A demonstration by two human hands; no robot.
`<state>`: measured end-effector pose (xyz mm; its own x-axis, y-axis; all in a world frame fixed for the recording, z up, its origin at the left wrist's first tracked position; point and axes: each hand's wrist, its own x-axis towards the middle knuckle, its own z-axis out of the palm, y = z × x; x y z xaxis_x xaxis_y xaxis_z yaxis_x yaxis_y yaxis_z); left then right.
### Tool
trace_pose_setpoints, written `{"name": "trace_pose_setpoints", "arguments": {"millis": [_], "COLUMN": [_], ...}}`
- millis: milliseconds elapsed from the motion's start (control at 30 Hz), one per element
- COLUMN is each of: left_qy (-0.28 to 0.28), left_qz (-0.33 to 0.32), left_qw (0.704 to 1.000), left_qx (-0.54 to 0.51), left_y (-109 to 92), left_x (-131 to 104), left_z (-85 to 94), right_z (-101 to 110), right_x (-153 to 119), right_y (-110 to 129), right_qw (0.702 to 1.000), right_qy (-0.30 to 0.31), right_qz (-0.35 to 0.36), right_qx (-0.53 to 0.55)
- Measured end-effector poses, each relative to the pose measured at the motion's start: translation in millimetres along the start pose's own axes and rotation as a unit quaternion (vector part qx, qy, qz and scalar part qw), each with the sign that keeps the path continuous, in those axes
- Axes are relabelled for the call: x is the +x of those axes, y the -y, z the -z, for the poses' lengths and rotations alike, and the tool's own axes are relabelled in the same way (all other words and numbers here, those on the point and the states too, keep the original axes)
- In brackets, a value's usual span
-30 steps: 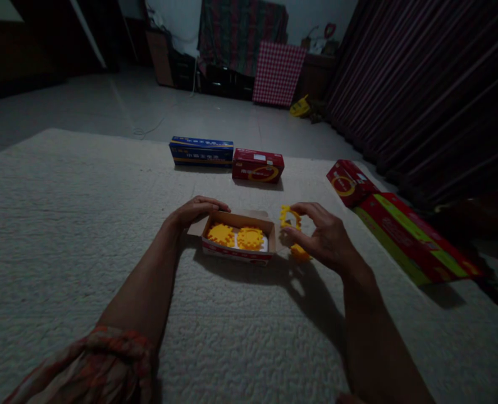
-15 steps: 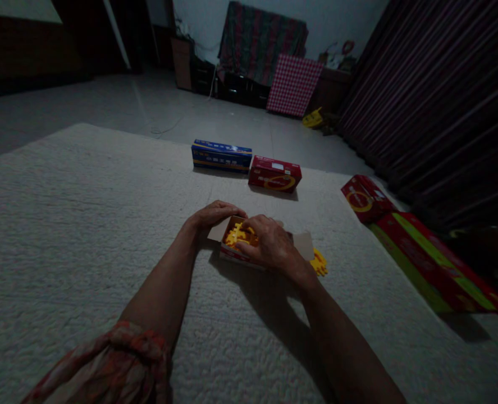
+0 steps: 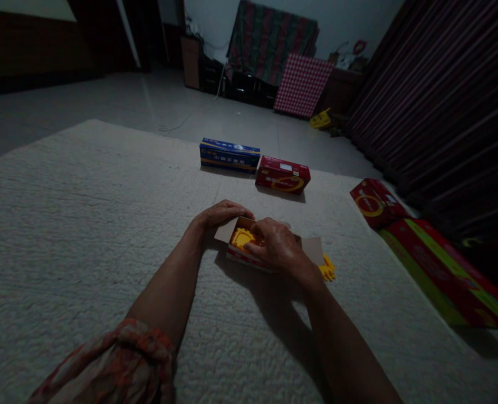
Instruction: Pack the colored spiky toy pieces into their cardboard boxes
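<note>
A small open cardboard box (image 3: 249, 262) stands on the pale quilted cover, its end flaps folded outward. Inside lie yellow toothed plastic pieces (image 3: 242, 238), one with a broad flat face upward at the left end. My left hand (image 3: 227, 212) curls over the far left rim and steadies the box. My right hand (image 3: 277, 242) reaches into the opening, thumb and fingers closed about a yellow piece, most of it hidden beneath them. Another yellow toothed piece (image 3: 328, 268) lies on the cover just past the right flap.
Beyond the open box stand a long blue box (image 3: 229, 155) and a red box (image 3: 282, 175). At the right are another red box (image 3: 377, 203) and a large red and green carton (image 3: 442, 269). Dark striped curtains (image 3: 451, 101) hang behind them.
The whole scene has shifted slightly right in view. Inside the box, the yellow pieces at the left end now lie flatter, with my right fingers lower over them. My left hand keeps its place.
</note>
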<state>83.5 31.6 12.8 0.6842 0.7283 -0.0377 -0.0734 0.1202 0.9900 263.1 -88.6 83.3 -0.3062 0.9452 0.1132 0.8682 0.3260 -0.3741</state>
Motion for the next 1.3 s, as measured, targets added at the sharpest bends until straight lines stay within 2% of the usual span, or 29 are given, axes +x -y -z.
{"name": "trace_pose_setpoints", "arguments": {"millis": [133, 233, 367, 467, 533, 600, 667, 733, 900, 1000, 1100, 1200, 1300], "left_qy": [-0.006, -0.016, -0.033, -0.050, -0.058, -0.053, -0.053, -0.061, -0.077, -0.067, -0.062, -0.065, -0.063], "left_qz": [0.003, 0.002, 0.024, 0.035, 0.030, 0.041, 0.042, 0.034, 0.036, 0.052, 0.039, 0.019, 0.016], "left_qw": [1.000, 0.999, 0.998, 0.997, 0.996, 0.995, 0.994, 0.993, 0.991, 0.993, 0.993, 0.991, 0.991], "left_qx": [0.014, 0.037, 0.038, 0.047, 0.057, 0.067, 0.082, 0.100, 0.106, 0.087, 0.093, 0.115, 0.118], "left_y": [-3, -5, -7, -9, -10, -11, -11, -11, -12, -14, -13, -10, -8], "left_x": [0, 0, -3, -4, -4, -3, -2, -2, -4, -6, -5, -2, 1], "left_z": [-0.1, -0.9, -4.3, -6.1, -6.3, -5.7, -4.7, -3.9, -6.1, -7.8, -6.4, -2.6, 0.0], "right_z": [12, 32, 60, 68, 64, 57, 48, 40, 23, 15, 8, 5, 12], "right_x": [-4, -14, -41, -68, -85, -99, -110, -117, -122, -119, -115, -115, -118], "right_y": [-2, -14, -56, -100, -125, -143, -151, -151, -139, -130, -123, -127, -139], "right_qw": [1.000, 0.998, 0.979, 0.965, 0.964, 0.969, 0.970, 0.969, 0.966, 0.963, 0.959, 0.957, 0.959], "right_qy": [0.005, -0.045, -0.192, -0.243, -0.225, -0.168, -0.110, -0.084, -0.087, -0.065, -0.060, -0.069, -0.098], "right_qz": [0.003, 0.017, -0.012, -0.085, -0.137, -0.182, -0.214, -0.232, -0.243, -0.260, -0.272, -0.274, -0.262], "right_qx": [0.003, 0.035, 0.066, 0.044, 0.020, 0.009, 0.013, 0.019, -0.003, -0.031, -0.053, -0.057, -0.034]}}
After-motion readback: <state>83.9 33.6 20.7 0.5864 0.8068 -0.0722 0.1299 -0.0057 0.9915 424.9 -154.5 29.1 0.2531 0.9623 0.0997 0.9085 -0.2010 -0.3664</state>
